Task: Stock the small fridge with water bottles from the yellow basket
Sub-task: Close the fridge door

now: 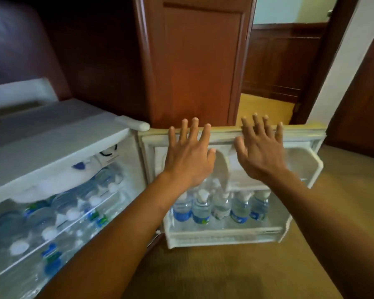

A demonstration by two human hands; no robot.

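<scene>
The left hand (188,158) and right hand (260,154) are spreading flat, gripping nothing, over the open fridge door (304,160); water bottles (201,210) are standing at six o'clock.

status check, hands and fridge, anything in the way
Left hand and right hand open, empty, spread at top edge of fridge door. Door open, water bottles fill its shelf and the fridge racks. Yellow basket out of view, nothing blocking.

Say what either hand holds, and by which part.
Nothing is held: the left hand and right hand are open, fingers spread, at the top edge of the fridge door.
</scene>
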